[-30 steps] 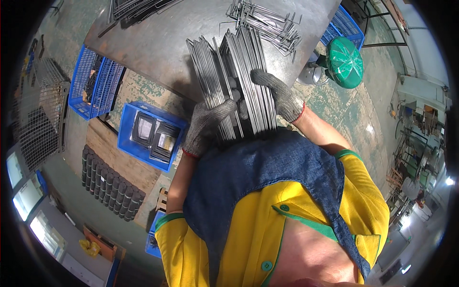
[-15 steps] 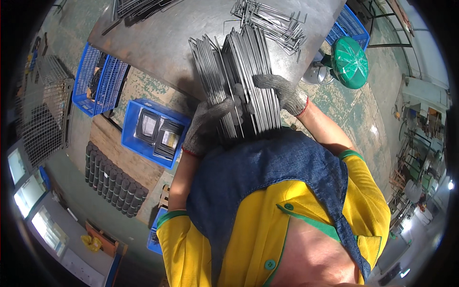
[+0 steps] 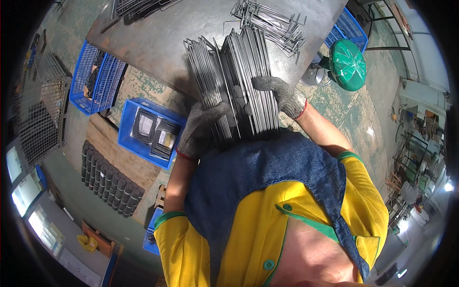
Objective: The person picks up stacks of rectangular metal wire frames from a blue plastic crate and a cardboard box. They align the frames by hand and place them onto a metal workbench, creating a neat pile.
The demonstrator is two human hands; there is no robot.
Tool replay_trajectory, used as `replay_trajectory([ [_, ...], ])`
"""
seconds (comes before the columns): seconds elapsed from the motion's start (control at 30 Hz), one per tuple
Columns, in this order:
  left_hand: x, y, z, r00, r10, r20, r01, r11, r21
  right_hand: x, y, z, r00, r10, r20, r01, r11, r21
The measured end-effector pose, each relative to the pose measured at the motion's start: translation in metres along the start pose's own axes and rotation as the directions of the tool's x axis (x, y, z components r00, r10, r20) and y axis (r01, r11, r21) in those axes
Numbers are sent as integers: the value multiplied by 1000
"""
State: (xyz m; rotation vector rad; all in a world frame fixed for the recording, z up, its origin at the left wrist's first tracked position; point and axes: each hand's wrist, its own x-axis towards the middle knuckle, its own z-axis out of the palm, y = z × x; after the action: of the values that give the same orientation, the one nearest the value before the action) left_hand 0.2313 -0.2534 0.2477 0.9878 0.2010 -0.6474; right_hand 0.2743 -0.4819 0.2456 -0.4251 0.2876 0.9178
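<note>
Both hands wear grey knit gloves and grip a stack of metal wire frames (image 3: 234, 83) standing on edge at the near rim of the worktop (image 3: 167, 38). Left hand (image 3: 201, 129) closes around the stack's left side; right hand (image 3: 279, 95) lies curled over its right side. Beyond it, loose wire pieces (image 3: 272, 21) lie piled on the worktop. A blue crate (image 3: 126, 126) sits on the floor to the left, a green stool (image 3: 348, 64) to the right.

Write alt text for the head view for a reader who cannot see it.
Two hands in grey knit gloves, the left hand and the right hand, clasp a stack of thin grey metal wire frames standing on edge at the near edge of a grey steel worktable. A blue plastic crate sits on the floor to the left.
</note>
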Motion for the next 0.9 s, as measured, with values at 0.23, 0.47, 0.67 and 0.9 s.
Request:
replay_trajectory([
  [0.23,1,1,-15,986,158,45,-163,905,393,4,2,-18,999,-6,45,6,1000,-8],
  [0.47,4,5,-10,998,-1,-66,20,955,297,12,7,-47,998,-42,-56,32,986,-165],
  [0.67,7,9,20,977,193,89,-211,822,529,10,8,-51,978,-73,-195,31,977,-210],
  [0.9,9,-3,10,991,129,-25,-111,923,369,7,5,-19,998,63,11,-64,993,97],
])
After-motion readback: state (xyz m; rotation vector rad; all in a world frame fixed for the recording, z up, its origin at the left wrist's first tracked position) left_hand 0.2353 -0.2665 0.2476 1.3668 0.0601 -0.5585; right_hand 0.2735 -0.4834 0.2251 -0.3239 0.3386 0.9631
